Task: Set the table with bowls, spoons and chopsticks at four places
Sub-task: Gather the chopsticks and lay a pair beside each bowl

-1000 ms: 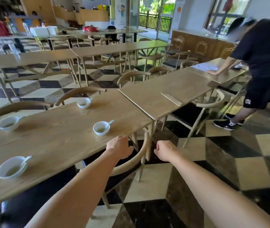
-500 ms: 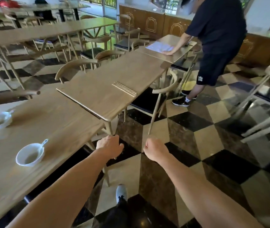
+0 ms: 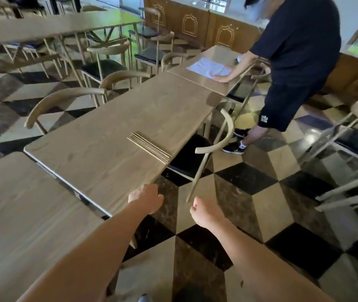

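A flat row of several wooden chopsticks lies near the right edge of the middle wooden table. My left hand hangs loosely curled just off that table's near corner, holding nothing. My right hand is over the checkered floor, fingers curled in, also holding nothing. Both hands are well short of the chopsticks. The nearer table at the lower left shows only bare wood in this view; no bowls or spoons are in sight.
A wooden chair with a dark seat is tucked at the middle table's right side. A person in dark clothes leans on the far table with a paper. More chairs stand at left and right.
My view has swung right and forward along the tables; the bowls with spoons have left the frame and the chopsticks are closer. Both hands stay curled and hold nothing.
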Demonstrator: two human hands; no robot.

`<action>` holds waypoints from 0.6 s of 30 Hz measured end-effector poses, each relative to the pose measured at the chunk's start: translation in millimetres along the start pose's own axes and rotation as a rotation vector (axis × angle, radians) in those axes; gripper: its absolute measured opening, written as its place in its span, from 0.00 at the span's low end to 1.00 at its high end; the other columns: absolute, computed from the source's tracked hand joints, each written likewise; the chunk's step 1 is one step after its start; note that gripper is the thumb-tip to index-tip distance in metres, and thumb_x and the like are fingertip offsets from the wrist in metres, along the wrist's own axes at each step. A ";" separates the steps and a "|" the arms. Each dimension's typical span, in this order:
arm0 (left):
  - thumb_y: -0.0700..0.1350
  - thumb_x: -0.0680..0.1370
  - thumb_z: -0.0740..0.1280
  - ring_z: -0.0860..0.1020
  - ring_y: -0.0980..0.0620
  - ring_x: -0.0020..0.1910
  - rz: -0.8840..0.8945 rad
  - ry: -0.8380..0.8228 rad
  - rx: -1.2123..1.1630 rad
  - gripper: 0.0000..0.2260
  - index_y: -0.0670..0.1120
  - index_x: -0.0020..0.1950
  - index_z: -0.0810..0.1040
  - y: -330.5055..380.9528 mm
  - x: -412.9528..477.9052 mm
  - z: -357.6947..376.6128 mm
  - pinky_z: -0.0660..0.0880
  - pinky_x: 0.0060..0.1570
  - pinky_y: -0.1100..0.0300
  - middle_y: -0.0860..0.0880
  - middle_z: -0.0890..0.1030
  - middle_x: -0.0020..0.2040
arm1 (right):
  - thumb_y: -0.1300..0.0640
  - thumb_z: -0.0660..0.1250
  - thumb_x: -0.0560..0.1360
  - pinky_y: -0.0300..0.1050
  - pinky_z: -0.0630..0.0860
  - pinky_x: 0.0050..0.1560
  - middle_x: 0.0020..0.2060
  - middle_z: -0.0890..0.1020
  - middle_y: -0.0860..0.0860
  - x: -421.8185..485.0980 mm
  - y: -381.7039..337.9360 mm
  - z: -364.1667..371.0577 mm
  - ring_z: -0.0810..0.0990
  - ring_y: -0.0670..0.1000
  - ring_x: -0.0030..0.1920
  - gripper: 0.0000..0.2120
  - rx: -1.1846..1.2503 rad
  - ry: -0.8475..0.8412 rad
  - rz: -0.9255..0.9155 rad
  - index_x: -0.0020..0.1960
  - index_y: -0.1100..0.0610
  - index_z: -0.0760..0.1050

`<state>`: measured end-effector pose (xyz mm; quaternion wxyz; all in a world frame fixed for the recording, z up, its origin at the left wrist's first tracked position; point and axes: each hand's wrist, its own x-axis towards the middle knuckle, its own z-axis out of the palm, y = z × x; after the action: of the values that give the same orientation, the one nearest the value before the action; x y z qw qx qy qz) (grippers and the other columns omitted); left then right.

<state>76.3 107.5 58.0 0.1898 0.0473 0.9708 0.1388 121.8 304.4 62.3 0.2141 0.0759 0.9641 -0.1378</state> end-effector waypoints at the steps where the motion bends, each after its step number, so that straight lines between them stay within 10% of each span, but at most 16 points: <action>1: 0.55 0.82 0.57 0.78 0.48 0.48 -0.008 -0.008 -0.011 0.17 0.48 0.64 0.76 -2.0 15.7 -1.1 0.76 0.41 0.55 0.48 0.79 0.54 | 0.51 0.59 0.81 0.47 0.79 0.53 0.52 0.81 0.53 16.1 -2.7 -0.2 0.80 0.52 0.51 0.12 -0.004 -0.016 -0.013 0.58 0.57 0.74; 18: 0.49 0.80 0.59 0.75 0.51 0.45 -0.576 -0.138 -0.181 0.10 0.49 0.58 0.74 -40.8 244.0 -12.6 0.72 0.38 0.58 0.52 0.76 0.49 | 0.49 0.63 0.79 0.48 0.76 0.51 0.60 0.78 0.58 358.3 -101.6 -49.1 0.78 0.59 0.59 0.20 -0.087 -0.269 -0.371 0.65 0.62 0.70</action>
<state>-155.5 100.5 -29.3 0.2901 -0.2377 0.9128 0.1615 -239.6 253.8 -26.7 0.3146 -0.1310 0.9294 -0.1418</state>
